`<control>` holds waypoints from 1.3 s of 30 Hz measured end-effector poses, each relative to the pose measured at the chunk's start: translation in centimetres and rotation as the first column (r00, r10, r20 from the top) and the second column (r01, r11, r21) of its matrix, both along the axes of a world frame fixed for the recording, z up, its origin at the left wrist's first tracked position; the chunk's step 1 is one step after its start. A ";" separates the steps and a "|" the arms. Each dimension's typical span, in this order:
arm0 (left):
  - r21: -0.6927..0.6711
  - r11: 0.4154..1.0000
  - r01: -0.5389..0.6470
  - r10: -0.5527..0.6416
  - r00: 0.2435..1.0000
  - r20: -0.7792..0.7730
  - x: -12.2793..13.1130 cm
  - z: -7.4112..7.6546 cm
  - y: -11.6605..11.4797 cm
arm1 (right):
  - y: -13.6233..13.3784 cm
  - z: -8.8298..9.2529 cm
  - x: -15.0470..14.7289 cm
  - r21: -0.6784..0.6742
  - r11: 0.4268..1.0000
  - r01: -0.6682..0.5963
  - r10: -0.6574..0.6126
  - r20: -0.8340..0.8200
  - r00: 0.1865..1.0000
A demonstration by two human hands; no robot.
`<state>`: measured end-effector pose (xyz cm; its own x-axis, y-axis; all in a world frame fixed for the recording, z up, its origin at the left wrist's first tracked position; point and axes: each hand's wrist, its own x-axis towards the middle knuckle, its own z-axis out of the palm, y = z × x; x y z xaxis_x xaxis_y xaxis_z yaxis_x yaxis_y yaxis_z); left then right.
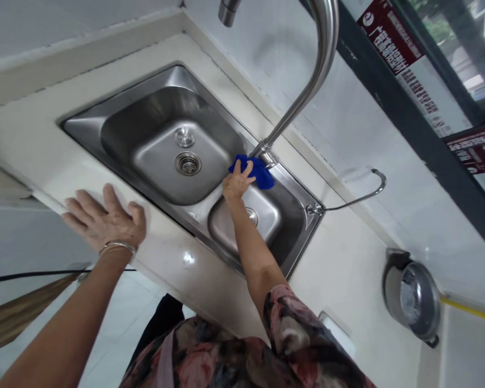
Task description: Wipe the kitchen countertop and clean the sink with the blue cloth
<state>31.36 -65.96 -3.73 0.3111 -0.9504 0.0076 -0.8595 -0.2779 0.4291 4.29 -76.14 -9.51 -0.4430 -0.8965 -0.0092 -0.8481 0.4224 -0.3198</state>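
Observation:
A blue cloth lies bunched under the fingers of my right hand, pressed to the sink rim at the foot of the tall faucet. Those fingers curl over the cloth and part of it spreads out to the right. My left hand, with a bracelet at the wrist, rests flat on the front edge of the pale countertop, its fingers spread and nothing in it. Between and beyond the hands is the steel double-bowl sink; my right forearm crosses the smaller bowl and covers part of its drain.
A drain strainer sits in the larger bowl beside the drain hole. A thin curved spout rises at the sink's right corner. At the far right stands a metal pot. A window with a dark frame runs along the upper right.

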 end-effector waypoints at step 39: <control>0.028 1.000 -0.007 0.007 1.000 -0.001 0.2 0.0 0.0 | 1.4 5.0 2.5 0.115 0.908 -0.402 0.387 0.130 0.913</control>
<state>31.51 -65.94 -3.77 0.3180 -0.9479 -0.0197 -0.8567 -0.2962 0.4223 6.76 -74.69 -4.53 -0.0434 -0.9846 -0.1694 -0.9204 0.1053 -0.3765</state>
